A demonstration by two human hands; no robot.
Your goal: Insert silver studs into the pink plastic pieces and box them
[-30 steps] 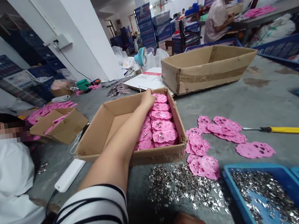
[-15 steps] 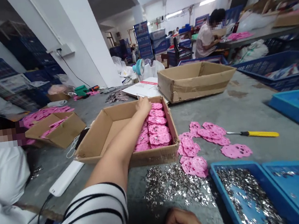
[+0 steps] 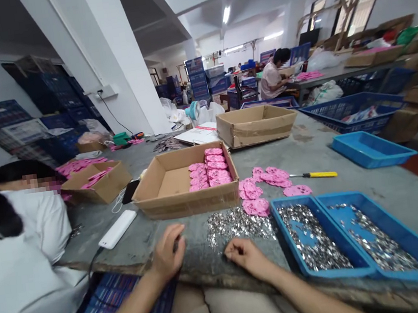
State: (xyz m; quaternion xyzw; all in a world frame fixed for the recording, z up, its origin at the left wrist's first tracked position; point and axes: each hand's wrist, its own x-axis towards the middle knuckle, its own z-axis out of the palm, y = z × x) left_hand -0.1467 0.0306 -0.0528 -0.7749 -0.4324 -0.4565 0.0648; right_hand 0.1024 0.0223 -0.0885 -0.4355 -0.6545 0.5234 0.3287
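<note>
My left hand (image 3: 168, 251) is over the table's front edge, its thumb apart from loosely bent fingers, and nothing shows in it. To its right, my right hand (image 3: 245, 254) rests low with curled fingers pressed together; whether they hold anything is hidden. Just beyond it lies a loose pile of small shiny metal pieces (image 3: 237, 224). Behind my left hand stands a cardboard box (image 3: 187, 208), with stacked flat pink cut-out pieces (image 3: 217, 165) filling its right side. More pink pieces (image 3: 256, 206) lie on the table right of the box.
Two blue trays (image 3: 318, 201) of metal pieces stand at right. Beyond are a yellow-handled tool (image 3: 321, 174), an empty-looking blue tray (image 3: 371, 148) and another cardboard box (image 3: 257, 127). A white device with a cable (image 3: 118, 229) lies left, beside a seated person (image 3: 43, 219).
My left hand has come back from the pink stacks in the box to the table's front edge. My right hand stays by the metal pile. The view has shifted.
</note>
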